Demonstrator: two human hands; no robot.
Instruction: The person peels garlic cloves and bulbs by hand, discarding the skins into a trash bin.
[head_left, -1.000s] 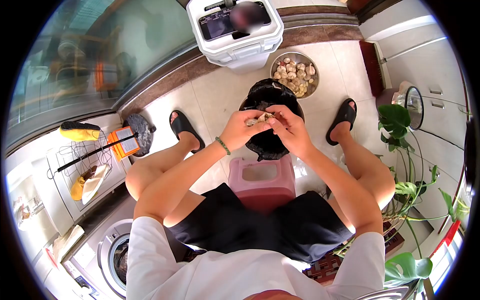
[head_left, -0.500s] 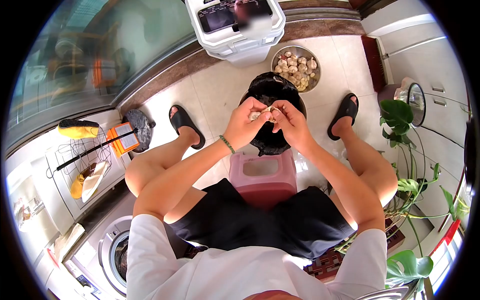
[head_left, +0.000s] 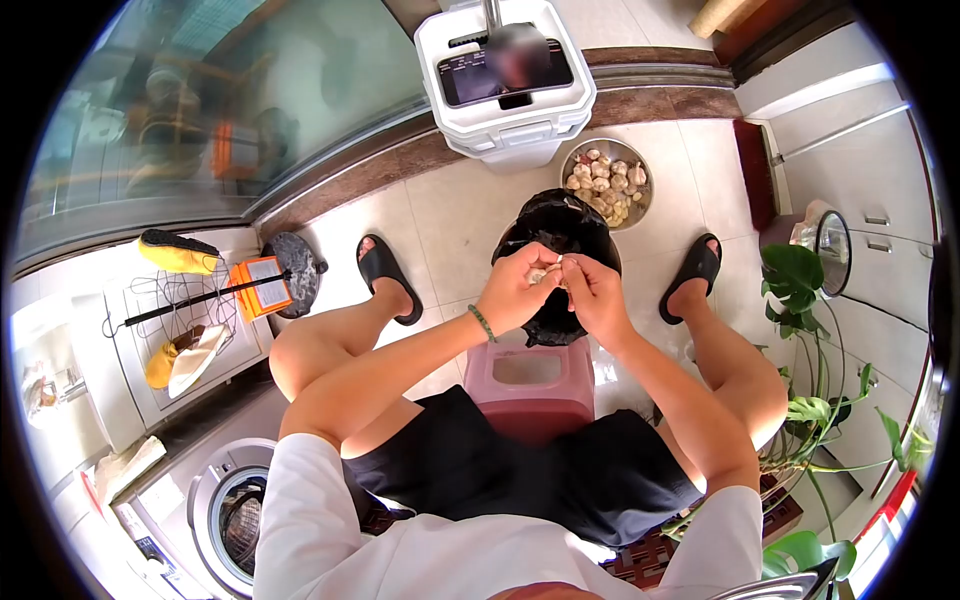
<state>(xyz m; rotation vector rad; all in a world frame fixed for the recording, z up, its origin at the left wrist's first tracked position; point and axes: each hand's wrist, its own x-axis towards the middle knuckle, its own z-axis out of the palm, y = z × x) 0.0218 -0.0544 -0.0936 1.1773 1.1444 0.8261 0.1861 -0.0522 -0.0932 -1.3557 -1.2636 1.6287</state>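
Note:
My left hand (head_left: 515, 292) is closed around garlic (head_left: 540, 274), its pale surface showing between the fingers. Thumb and forefinger of my right hand (head_left: 597, 298) are pinched close to the left fingertips. A tiny white piece of garlic (head_left: 562, 259) shows where the fingertips meet; whether it is clove or skin I cannot tell. Both hands are above a bin lined with a black plastic bag (head_left: 555, 218). Beyond the bin, a round metal bowl (head_left: 647, 192) on the floor holds several garlic bulbs (head_left: 603, 176) and loose cloves.
A pink plastic stool (head_left: 530, 400) stands between my legs. A phone (head_left: 470, 80) lies on a white container (head_left: 505, 135) ahead. Black slippers (head_left: 388, 277) are on my feet. To the right are a leafy plant (head_left: 795, 275) and cabinets; at left, an orange box (head_left: 260, 287) and a washing machine (head_left: 235, 520).
The view has shifted, so the scene sits lower and slightly right. My fingertips have come together in a pinch over the bin, and less of the garlic shows.

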